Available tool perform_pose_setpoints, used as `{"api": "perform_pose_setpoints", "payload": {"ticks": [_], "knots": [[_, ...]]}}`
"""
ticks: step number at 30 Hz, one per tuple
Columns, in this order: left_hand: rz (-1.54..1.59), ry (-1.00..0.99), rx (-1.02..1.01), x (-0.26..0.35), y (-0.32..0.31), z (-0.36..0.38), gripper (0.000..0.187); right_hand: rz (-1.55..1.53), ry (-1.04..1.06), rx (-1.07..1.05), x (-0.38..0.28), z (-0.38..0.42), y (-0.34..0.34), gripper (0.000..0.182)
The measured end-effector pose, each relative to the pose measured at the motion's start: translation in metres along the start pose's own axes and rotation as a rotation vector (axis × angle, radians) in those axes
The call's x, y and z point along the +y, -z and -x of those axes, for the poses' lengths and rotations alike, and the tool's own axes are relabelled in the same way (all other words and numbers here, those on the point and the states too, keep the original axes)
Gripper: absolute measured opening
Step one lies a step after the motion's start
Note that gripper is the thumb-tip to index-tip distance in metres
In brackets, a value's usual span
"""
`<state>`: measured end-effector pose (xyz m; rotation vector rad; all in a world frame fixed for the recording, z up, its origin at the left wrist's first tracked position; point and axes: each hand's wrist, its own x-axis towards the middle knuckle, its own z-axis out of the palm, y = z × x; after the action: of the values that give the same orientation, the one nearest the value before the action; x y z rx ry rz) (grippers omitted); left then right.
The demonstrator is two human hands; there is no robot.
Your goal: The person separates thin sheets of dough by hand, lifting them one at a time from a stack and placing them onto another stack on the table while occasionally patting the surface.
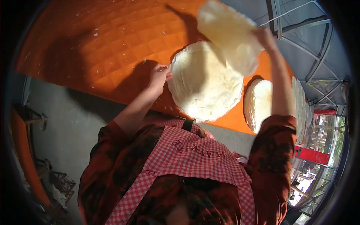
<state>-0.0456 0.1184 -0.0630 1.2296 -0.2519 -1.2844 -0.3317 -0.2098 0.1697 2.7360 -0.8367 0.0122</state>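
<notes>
I see one person in a red checked apron (198, 157) at an orange desk (123, 41), both hands out over it. The right hand (262, 37) is raised and closed on the edge of one thin, pale round sheet (232, 37), which hangs folded and a little blurred from it, partly over a big round stack (204, 84) of similar sheets. That stack lies flat between the two hands. The left hand (160, 77) is at the stack's near-left edge, its fingers curled close together; I can't tell whether they pinch a sheet or only touch the rim.

I count three stacks in all: the big one, a second stack (258, 103) below the right hand, partly behind the forearm, and a third stack (299, 105) on the far side of that forearm, seen only in part. How many sheets each holds I can't tell. Small white flakes (96, 34) are scattered on the desk beyond the left hand.
</notes>
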Motion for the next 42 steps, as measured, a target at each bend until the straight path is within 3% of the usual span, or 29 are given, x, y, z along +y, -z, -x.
{"api": "perform_pose_setpoints", "payload": {"ticks": [1,2,5,7,8,11,13,17,21,22,26,28,31,34,37,40,42], "knots": [[-0.021,0.022,-0.008,-0.007,0.0,0.009,0.014,-0.454,-0.351,0.153,-0.06,0.01,0.069,0.018],[-0.042,0.041,-0.018,-0.016,-0.003,0.018,0.015,-0.319,-0.435,0.11,-0.062,0.013,0.089,0.019],[-0.098,0.043,-0.091,-0.051,-0.013,0.025,0.023,-0.046,-0.234,0.072,-0.101,0.05,0.093,0.018],[-0.14,0.045,-0.08,-0.065,-0.029,0.027,0.029,0.005,-0.272,0.135,-0.131,0.083,0.036,0.017],[-0.138,0.064,-0.082,-0.064,-0.036,0.03,0.037,0.1,-0.325,0.066,-0.171,0.1,0.021,0.022],[-0.249,-0.021,-0.032,-0.083,-0.046,0.015,0.04,-0.2,-0.408,0.029,-0.228,0.146,-0.101,0.02],[-0.26,0.105,-0.018,-0.068,-0.056,0.016,0.036,-0.293,-0.438,-0.128,-0.258,0.17,-0.154,0.022],[-0.346,0.255,-0.103,-0.062,-0.06,0.004,0.031,-0.361,-0.506,-0.015,-0.269,0.157,-0.127,0.02],[-0.608,-0.055,0.124,-0.068,-0.071,0.002,0.032,-0.274,-0.389,-0.103,-0.276,0.144,-0.105,0.016],[-0.974,-0.72,0.284,-0.112,-0.052,-0.032,0.032,-0.264,-0.406,-0.155,-0.277,0.145,-0.104,0.019],[-0.76,-0.28,0.182,-0.113,-0.055,-0.032,0.036,-0.291,-0.356,-0.143,-0.284,0.16,-0.123,0.017],[-0.374,0.019,0.132,-0.072,-0.076,-0.006,0.033,-0.266,-0.348,-0.166,-0.291,0.161,-0.13,0.018],[-0.375,0.154,0.118,-0.052,-0.084,0.005,0.033,-0.221,-0.376,-0.205,-0.297,0.156,-0.125,0.016],[-0.391,0.172,-0.026,-0.057,-0.071,-0.004,0.032,-0.212,-0.45,-0.192,-0.31,0.144,-0.106,0.022],[-0.51,0.057,0.08,-0.05,-0.076,0.004,0.016,-0.2,-0.424,0.007,-0.315,0.134,-0.117,0.024],[-0.5,-0.037,-0.023,-0.067,-0.068,-0.013,0.028,-0.341,-0.457,-0.163,-0.273,0.124,-0.138,0.023],[-0.299,0.069,0.003,-0.059,-0.07,-0.008,0.024,-0.366,-0.532,-0.068,-0.25,0.115,-0.096,0.018]]}}
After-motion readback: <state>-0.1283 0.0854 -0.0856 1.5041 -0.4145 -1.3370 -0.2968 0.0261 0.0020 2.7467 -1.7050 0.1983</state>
